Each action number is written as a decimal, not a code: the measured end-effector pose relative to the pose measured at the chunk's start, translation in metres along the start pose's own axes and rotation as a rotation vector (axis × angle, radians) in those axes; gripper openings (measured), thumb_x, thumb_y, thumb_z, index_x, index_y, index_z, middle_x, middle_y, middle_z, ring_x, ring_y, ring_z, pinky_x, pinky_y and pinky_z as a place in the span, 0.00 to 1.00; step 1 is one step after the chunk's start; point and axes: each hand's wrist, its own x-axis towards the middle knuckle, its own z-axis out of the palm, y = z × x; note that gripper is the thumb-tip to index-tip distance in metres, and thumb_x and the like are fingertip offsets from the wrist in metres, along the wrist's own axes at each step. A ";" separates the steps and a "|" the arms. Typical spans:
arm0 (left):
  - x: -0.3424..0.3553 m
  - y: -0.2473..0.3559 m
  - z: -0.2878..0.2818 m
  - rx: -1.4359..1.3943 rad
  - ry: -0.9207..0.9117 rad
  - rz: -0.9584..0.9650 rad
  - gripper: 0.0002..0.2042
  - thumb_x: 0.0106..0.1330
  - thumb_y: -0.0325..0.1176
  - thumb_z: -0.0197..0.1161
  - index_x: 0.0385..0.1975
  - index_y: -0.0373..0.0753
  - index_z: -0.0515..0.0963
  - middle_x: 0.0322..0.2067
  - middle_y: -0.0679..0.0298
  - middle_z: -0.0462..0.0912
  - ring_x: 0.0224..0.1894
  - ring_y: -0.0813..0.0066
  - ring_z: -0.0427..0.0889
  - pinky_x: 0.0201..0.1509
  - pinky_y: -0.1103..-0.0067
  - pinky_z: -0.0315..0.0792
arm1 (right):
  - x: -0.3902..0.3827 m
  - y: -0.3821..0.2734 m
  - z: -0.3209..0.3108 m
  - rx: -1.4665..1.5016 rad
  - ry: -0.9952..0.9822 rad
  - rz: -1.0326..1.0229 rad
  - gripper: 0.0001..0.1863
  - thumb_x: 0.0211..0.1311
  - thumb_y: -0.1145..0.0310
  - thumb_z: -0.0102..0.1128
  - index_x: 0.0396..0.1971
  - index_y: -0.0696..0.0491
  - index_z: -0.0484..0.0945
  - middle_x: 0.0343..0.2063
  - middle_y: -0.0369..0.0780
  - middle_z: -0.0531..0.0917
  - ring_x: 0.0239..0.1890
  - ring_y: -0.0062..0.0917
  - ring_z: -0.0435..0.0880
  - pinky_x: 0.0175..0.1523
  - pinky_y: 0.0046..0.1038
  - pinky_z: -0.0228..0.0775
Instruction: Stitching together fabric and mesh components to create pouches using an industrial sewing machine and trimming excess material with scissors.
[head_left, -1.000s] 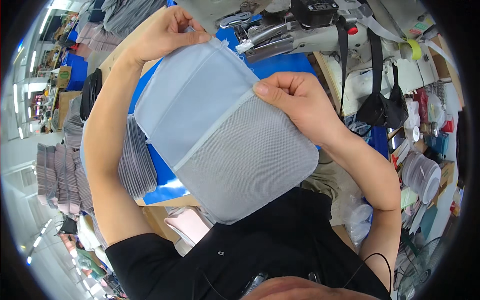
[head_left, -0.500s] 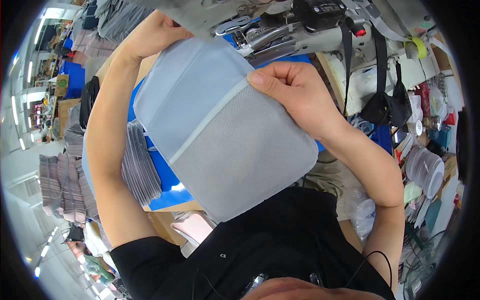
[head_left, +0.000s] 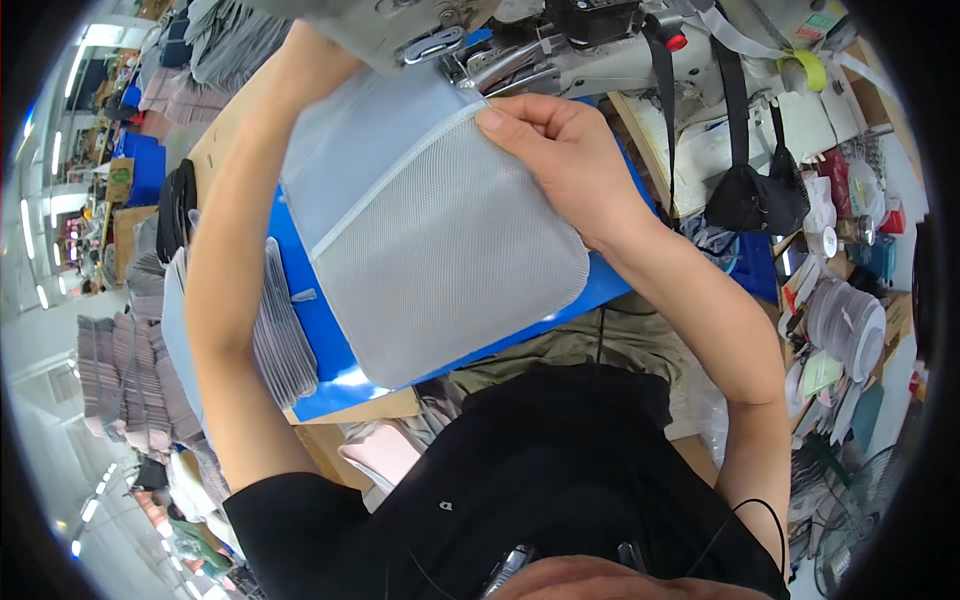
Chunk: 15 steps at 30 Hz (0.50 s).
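the grey fabric panel [head_left: 450, 270] lies at a slant above the blue-topped table [head_left: 335, 345], its mesh pocket toward the wearer and its far end reaching the sewing machine [head_left: 400, 25]; the right hand [head_left: 570, 160] pinches the panel's right edge at the end of the pale pocket band, thumb on top, fingers closed; the left hand [head_left: 318, 68] is at the far left corner, its fingers hidden behind the machine, so their opening and grip cannot be determined; a stack of folded pieces [head_left: 284, 340] stands left of the panel.
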 end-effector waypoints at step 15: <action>-0.225 0.146 0.010 0.163 0.104 0.289 0.33 0.52 0.23 0.65 0.63 0.49 0.78 0.50 0.56 0.75 0.49 0.61 0.80 0.39 0.74 0.79 | -0.014 0.009 -0.003 0.188 -0.065 0.034 0.17 0.72 0.67 0.63 0.53 0.62 0.81 0.38 0.36 0.87 0.37 0.12 0.82 0.43 0.18 0.75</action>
